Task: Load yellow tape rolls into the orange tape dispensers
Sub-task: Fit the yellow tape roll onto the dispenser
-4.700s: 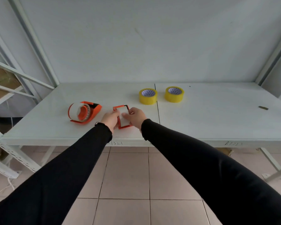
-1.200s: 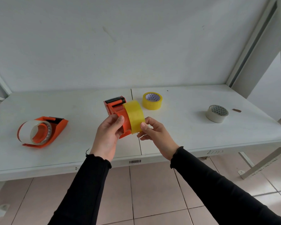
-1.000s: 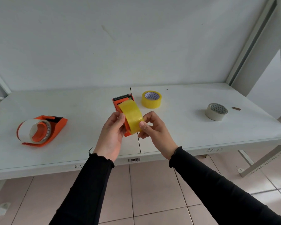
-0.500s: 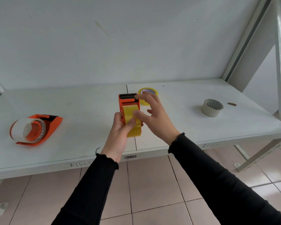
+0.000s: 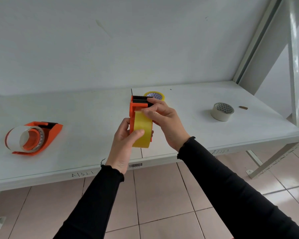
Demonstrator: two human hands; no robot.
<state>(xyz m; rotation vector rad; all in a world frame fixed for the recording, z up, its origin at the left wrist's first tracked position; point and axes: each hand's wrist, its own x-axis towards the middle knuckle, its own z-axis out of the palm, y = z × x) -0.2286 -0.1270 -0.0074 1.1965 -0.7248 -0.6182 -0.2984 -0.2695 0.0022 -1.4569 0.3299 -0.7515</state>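
I hold an orange tape dispenser (image 5: 133, 111) upright above the table's front edge, its black toothed blade on top. A yellow tape roll (image 5: 141, 130) sits in it. My left hand (image 5: 123, 144) grips the dispenser from below, thumb across the roll. My right hand (image 5: 162, 118) pinches at the top of the roll, just under the blade. Behind my fingers a second yellow roll (image 5: 154, 95) lies flat on the table, partly hidden. Another orange dispenser (image 5: 34, 138), holding a clear roll, lies at the left.
A whitish tape roll (image 5: 222, 111) lies flat on the white table (image 5: 86, 114) at the right, with a small brown scrap (image 5: 243, 107) beyond it. A slanted metal frame post (image 5: 294, 57) stands at the far right. Tiled floor shows below.
The dispenser with the yellow roll has turned from sideways to upright, blade up. My right hand left the roll's side, opened, and now pinches at the roll's top near the blade.
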